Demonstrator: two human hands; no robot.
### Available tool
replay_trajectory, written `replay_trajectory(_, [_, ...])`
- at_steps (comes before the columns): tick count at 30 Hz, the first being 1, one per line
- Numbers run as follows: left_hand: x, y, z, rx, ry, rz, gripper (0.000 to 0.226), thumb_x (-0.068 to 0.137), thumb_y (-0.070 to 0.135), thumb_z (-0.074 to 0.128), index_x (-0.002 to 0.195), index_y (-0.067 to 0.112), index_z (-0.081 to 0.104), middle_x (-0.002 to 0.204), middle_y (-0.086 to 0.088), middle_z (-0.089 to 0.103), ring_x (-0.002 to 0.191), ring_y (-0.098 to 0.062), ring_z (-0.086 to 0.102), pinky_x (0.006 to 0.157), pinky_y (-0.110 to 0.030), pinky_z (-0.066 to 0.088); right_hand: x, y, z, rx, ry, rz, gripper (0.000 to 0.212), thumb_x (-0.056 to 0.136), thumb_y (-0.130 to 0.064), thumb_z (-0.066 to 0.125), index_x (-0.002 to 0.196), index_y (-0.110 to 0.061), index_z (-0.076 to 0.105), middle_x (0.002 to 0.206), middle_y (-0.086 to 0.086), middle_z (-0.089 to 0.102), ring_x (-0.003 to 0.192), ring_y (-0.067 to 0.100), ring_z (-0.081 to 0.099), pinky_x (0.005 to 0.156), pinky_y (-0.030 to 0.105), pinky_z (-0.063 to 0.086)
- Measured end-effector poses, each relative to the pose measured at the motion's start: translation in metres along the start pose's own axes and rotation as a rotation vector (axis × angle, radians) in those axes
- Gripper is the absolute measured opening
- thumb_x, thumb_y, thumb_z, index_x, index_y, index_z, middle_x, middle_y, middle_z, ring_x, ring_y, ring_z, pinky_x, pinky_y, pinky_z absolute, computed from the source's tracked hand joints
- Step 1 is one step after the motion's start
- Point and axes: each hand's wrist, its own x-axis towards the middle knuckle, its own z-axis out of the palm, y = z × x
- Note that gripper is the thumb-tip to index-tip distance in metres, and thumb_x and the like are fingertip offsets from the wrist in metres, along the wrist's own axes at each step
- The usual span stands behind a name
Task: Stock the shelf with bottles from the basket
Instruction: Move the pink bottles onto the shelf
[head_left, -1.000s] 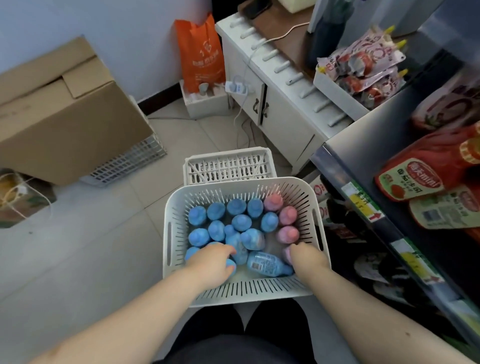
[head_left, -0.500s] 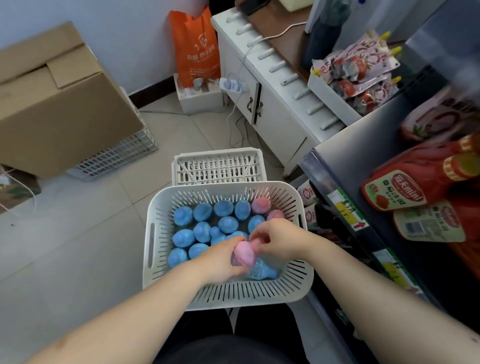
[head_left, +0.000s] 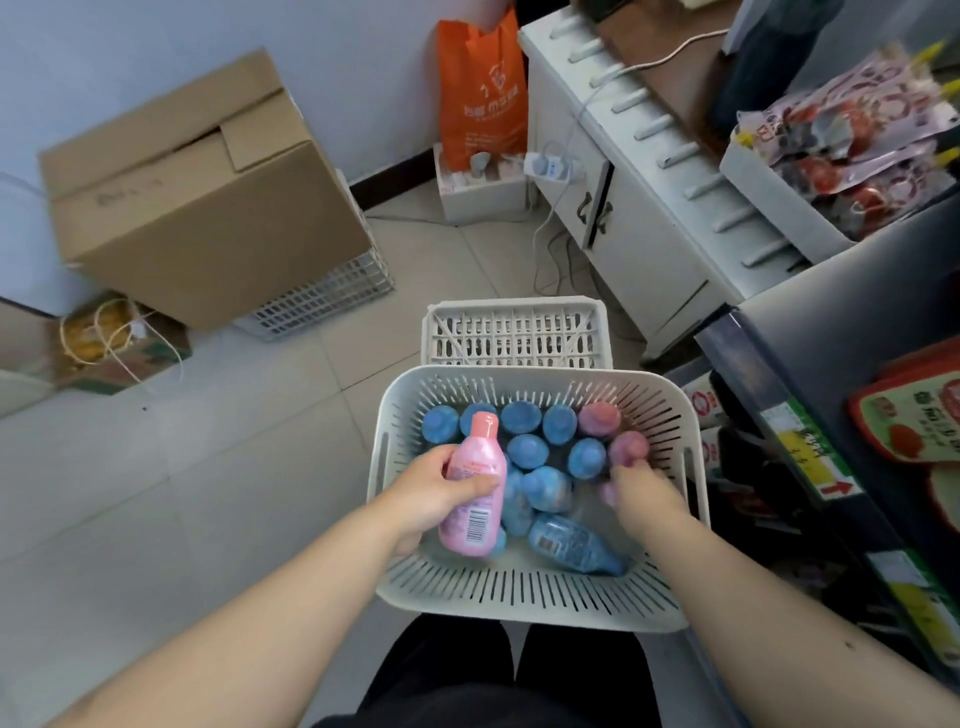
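Over basket (head_left: 519, 605): left hand (head_left: 431, 496) wraps pink bottle (head_left: 475, 522), held above the rest. Right hand (head_left: 644, 493) down among bottles (head_left: 527, 451), grip unclear. Should take one by its body, not cap, before lifting to shelf (head_left: 810, 436).

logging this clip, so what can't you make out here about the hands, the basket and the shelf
Right hand, head view: its own back hides its grip, so holding or not is unclear.
Shelf: cut off by the right edge; free space unseen.
Standing bottles in the basket: only caps show, labels hidden.
Price tags: blurred, unreadable.
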Motion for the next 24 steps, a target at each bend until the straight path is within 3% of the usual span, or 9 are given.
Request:
replay_trajectory(2, [-0.002,0.001,-0.006,-0.018,0.015,-0.008,0.051,0.072,0.022,0.079,0.115,0.017,0.053,0.111,-0.011,0.067,0.100,-0.028,0.067,0.092,-0.051,0.051,-0.003,-0.002,-0.002,-0.049,0.047,0.009,0.036,0.099,-0.021,0.035,0.133,-0.014,0.045,0.136,0.016,0.042,0.118,0.032,0.050,0.096,0.041,0.043])
replay_trajectory(5, [-0.004,0.003,-0.010,-0.105,-0.001,-0.021,0.043,0.083,0.015,0.070,0.119,0.017,0.048,0.112,-0.011,0.064,0.099,-0.028,0.066,0.088,-0.048,0.052,-0.013,-0.007,-0.013,-0.073,0.105,-0.016,0.033,0.095,-0.019,0.040,0.126,-0.014,0.051,0.132,0.013,0.047,0.115,0.029,0.055,0.091,0.037,0.046])
replay_trajectory(8, [-0.011,0.013,-0.009,-0.207,-0.072,0.001,0.026,0.090,0.014,0.060,0.114,0.017,0.051,0.101,-0.010,0.065,0.093,-0.026,0.063,0.085,-0.045,0.050,-0.031,-0.010,-0.034,0.015,0.113,-0.078,0.030,0.090,-0.019,0.048,0.118,-0.013,0.058,0.125,0.011,0.055,0.111,0.027,0.058,0.093,0.033,0.047])
replay_trajectory(10, [-0.015,0.023,-0.005,-0.257,-0.119,0.028,0.026,0.088,0.017,0.062,0.112,0.018,0.053,0.097,-0.008,0.064,0.090,-0.024,0.061,0.088,-0.045,0.047,-0.050,-0.011,-0.056,0.086,0.149,-0.130,0.030,0.086,-0.017,0.053,0.114,-0.012,0.063,0.120,0.010,0.061,0.111,0.025,0.058,0.093,0.028,0.044])
replay_trajectory(12, [-0.021,0.039,0.002,-0.285,-0.156,0.057,0.028,0.085,0.021,0.065,0.111,0.019,0.054,0.096,-0.007,0.064,0.088,-0.022,0.061,0.089,-0.043,0.047,-0.075,-0.013,-0.083,0.171,0.206,-0.164,0.032,0.086,-0.016,0.052,0.115,-0.013,0.065,0.117,0.009,0.065,0.110,0.024,0.058,0.089,0.024,0.041])
replay_trajectory(14, [-0.027,0.056,0.008,-0.298,-0.186,0.094,0.021,0.087,0.022,0.060,0.108,0.021,0.055,0.093,-0.005,0.063,0.084,-0.021,0.060,0.080,-0.037,0.049,-0.100,-0.015,-0.108,0.255,0.264,-0.195,0.031,0.087,-0.015,0.051,0.114,-0.018,0.067,0.114,0.006,0.067,0.104,0.022,0.060,0.080,0.022,0.041])
replay_trajectory(19, [-0.046,0.107,0.016,-0.277,-0.258,0.241,0.054,0.067,0.022,0.078,0.116,0.018,0.054,0.094,-0.009,0.063,0.084,-0.026,0.059,0.074,-0.037,0.048,-0.161,-0.007,-0.169,0.308,0.436,-0.214,0.021,0.084,-0.025,0.058,0.101,-0.023,0.069,0.094,-0.003,0.068,0.087,0.013,0.060,0.073,0.023,0.041])
replay_trajectory(24, [-0.076,0.175,0.020,-0.229,-0.366,0.425,0.040,0.069,0.032,0.069,0.104,0.020,0.055,0.086,-0.006,0.058,0.074,-0.021,0.058,0.067,-0.036,0.050,-0.229,0.007,-0.233,0.313,0.650,-0.221,0.016,0.087,-0.033,0.062,0.099,-0.024,0.066,0.087,-0.010,0.065,0.083,0.009,0.059,0.076,0.025,0.047])
